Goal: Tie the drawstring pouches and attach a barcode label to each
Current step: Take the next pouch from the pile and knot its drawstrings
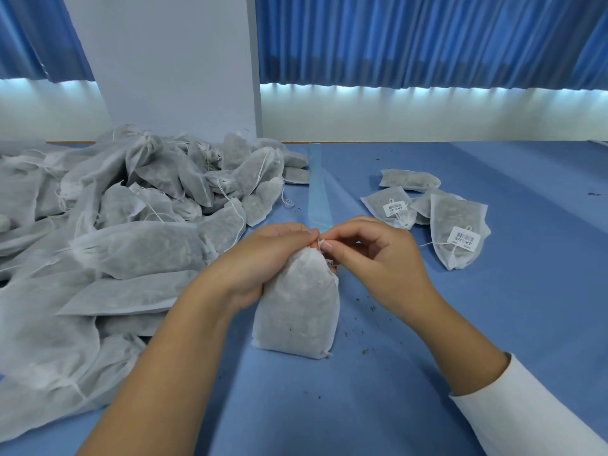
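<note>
Pouch (296, 311) stands at the desk's (493, 324) middle; our left hand (263, 258) grips its neck, our right hand (378, 255) pinches its string (321, 241); a pile (131, 251) covers the left edge.

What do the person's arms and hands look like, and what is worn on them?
The left hand and right hand are bare: no gloves, rings or watch show. The right arm wears a white sleeve ending partway up the forearm; the left forearm shows no sleeve.

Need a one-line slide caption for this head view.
Left hand grips the pouch at its neck, right hand pinches the drawstring; pile left, labelled pouches right.
</note>
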{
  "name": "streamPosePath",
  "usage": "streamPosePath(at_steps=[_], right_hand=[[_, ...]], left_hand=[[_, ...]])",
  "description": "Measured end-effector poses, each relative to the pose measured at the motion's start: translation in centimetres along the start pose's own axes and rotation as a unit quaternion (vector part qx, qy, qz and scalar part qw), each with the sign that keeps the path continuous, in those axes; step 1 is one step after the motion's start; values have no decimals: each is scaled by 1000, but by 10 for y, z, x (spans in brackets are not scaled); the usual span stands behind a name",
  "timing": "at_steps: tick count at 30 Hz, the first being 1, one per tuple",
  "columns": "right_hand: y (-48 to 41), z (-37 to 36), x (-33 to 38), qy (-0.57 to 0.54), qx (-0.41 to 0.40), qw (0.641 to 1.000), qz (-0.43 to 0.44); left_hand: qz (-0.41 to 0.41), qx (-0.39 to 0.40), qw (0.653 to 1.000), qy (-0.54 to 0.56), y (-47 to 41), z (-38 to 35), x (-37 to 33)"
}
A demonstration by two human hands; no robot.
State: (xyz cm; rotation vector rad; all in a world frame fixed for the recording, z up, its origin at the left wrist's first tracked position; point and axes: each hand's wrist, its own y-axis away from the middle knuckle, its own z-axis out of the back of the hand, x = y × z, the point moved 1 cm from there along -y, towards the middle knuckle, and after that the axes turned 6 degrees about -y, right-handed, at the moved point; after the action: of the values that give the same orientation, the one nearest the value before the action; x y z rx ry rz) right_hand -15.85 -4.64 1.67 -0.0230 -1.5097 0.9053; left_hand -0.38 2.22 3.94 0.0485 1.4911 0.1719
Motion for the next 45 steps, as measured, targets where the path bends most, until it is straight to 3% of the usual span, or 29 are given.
streamPosePath(at_steps=[6,11,20,27,33,38,41,45], right_hand=[[-1,-1,2,-6,-9,1000,-9],[-2,0,5,-28,-29,999,-22],[-2,2,7,-26,-40,999,-26],[-4,5,6,-46,-67,996,-46],[-7,9,1,-21,-98,991,-89],[-8,14,-4,113,-118,986,-37],[-8,16,-6,226,-122,966,30],[-7,16,-10,297,-130,942,85]], left_hand=[[6,-12,999,-37,1,-7,-1],[35,-59,998,9,-2,-8,2],[45,-4,998,47,-4,-8,2],[-23,-77,997,13,-5,-11,-1],[-22,-110,988,-109,-8,-17,2],[-43,-118,978,-168,-7,-29,5],[-41,-117,982,-143,-7,-36,5],[-52,-121,979,-155,-7,-40,5]])
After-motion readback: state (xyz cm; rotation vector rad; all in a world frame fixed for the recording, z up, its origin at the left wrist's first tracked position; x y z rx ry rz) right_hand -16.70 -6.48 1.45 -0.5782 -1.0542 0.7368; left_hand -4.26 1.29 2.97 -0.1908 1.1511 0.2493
